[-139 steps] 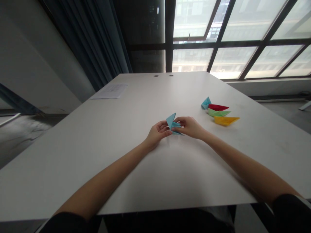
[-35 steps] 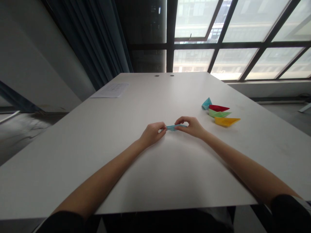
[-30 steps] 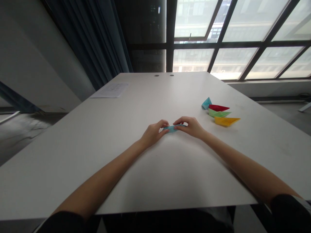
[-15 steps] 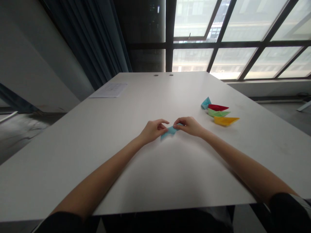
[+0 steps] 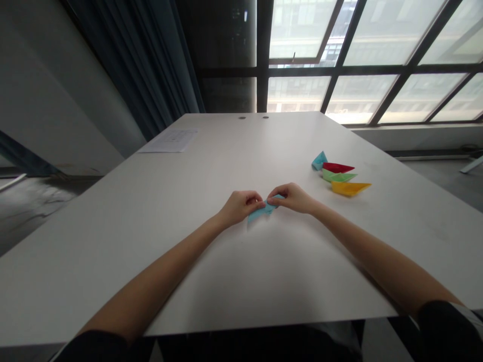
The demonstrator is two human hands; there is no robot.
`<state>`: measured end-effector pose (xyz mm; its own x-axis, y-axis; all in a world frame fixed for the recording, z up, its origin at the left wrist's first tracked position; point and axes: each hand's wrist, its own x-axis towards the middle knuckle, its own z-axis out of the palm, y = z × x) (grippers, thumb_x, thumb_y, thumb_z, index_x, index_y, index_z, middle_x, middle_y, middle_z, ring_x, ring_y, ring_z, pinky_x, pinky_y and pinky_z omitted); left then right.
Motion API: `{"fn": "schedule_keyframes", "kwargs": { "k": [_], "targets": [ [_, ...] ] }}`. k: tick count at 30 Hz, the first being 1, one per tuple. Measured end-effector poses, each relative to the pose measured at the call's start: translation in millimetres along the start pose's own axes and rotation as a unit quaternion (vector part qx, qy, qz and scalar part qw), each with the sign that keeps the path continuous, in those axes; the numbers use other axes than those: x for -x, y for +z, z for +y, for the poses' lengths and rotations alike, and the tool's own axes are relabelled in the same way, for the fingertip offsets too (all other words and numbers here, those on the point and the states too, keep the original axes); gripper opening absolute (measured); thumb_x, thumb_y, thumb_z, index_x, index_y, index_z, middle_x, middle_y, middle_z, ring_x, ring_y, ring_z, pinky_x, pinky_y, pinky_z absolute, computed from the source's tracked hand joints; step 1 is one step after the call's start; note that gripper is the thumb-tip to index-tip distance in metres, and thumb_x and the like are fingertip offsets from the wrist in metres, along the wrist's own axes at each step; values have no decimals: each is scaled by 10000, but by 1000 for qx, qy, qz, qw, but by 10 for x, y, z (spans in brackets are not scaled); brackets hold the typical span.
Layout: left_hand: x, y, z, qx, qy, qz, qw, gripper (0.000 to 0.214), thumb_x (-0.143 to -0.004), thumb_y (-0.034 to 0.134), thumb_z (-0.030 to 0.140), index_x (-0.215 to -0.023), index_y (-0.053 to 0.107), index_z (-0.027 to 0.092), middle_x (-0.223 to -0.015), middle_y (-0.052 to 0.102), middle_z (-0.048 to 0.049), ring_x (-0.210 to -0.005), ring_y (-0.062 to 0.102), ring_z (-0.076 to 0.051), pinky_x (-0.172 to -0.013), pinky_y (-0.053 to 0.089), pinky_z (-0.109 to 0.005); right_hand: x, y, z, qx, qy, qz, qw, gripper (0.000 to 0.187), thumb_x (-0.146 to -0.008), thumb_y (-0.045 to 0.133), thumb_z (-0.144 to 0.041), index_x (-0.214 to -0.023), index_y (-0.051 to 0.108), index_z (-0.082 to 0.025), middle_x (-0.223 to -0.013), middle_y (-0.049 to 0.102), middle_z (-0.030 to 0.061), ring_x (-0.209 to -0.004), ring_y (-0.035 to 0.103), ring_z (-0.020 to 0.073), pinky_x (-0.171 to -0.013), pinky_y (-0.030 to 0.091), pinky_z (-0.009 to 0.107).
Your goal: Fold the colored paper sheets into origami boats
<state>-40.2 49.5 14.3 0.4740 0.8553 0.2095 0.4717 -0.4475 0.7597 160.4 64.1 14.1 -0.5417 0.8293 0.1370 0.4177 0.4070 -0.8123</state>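
A small piece of folded light-blue paper [image 5: 257,213] is held between my two hands, just above the middle of the white table [image 5: 241,271]. My left hand [image 5: 241,206] pinches it from the left, thumb on the near side and index finger bent over behind. On the right, my right hand [image 5: 292,197] grips the other end between thumb and fingers. The fingers hide parts of the paper, and its exact folded shape is hard to make out.
To the right lie folded paper boats: a yellow one [image 5: 350,188], a green one [image 5: 337,176] and a red one [image 5: 338,168]. A blue folded paper piece [image 5: 319,161] sits behind them. Printed sheets [image 5: 169,141] lie at the far left edge.
My left index finger, raised before, has come down to the blue paper. Both hands are slightly closer together, and the paper's near edge has shifted a little.
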Motion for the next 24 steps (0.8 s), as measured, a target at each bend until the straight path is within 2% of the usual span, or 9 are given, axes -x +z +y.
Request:
{"fn": "schedule_keyframes", "kwargs": {
  "k": [6, 13, 15, 17, 20, 22, 24],
  "targets": [
    [-5, 41, 21, 8, 2, -31, 999, 312, -731, 527, 434, -719, 653, 148, -508, 485, 19, -481, 396, -78, -438, 278, -184, 4, -22, -81, 92, -27, 6, 995, 185, -719, 547, -301, -735, 664, -160, -614, 610, -11, -522, 463, 85, -490, 329, 207],
    [-8, 64, 19, 13, -12, -16, 1000, 354, -731, 516, 472, -767, 676, 158, -510, 509, 21, -478, 402, -82, -437, 277, -191, -3, 10, -52, 51, -13, -3, 999, 243, -731, 543, -367, -770, 671, -164, -660, 635, 8, -594, 532, 122, -540, 384, 224],
    [-19, 58, -12, 18, -23, 4, 1000, 350, -724, 526, 470, -735, 670, 151, -520, 524, 17, -482, 414, -83, -436, 280, -191, -7, 27, -37, 45, -12, 26, 999, 261, -740, 539, -393, -805, 667, -176, -701, 649, 16, -646, 564, 139, -586, 412, 238],
    [-35, 49, -53, 37, -47, 39, 997, 344, -705, 551, 470, -698, 649, 140, -519, 529, 14, -475, 420, -82, -430, 286, -190, -14, 40, -20, 53, -6, 89, 995, 281, -750, 533, -404, -892, 648, -190, -758, 655, 26, -686, 579, 148, -632, 431, 258],
    [-60, 35, -106, 119, -85, 96, 985, 332, -683, 584, 464, -685, 605, 132, -518, 528, 17, -453, 425, -77, -421, 299, -190, -32, 52, 17, 29, 27, 190, 981, 335, -764, 523, -415, -1013, 582, -198, -809, 645, 45, -683, 587, 146, -635, 456, 278],
    [-71, 34, -120, 181, -91, 129, 971, 327, -680, 593, 461, -695, 582, 135, -535, 537, 17, -455, 438, -76, -425, 312, -191, -43, 66, 36, -9, 54, 202, 978, 340, -759, 527, -427, -999, 567, -190, -783, 641, 46, -646, 590, 140, -599, 467, 274],
    [-76, 52, -120, 214, -84, 150, 962, 315, -682, 599, 454, -703, 570, 141, -543, 532, 25, -464, 447, -75, -434, 320, -191, -47, 93, 36, -43, 69, 171, 982, 327, -742, 543, -447, -914, 589, -172, -727, 638, 46, -606, 590, 137, -561, 470, 264]
  ]
}}
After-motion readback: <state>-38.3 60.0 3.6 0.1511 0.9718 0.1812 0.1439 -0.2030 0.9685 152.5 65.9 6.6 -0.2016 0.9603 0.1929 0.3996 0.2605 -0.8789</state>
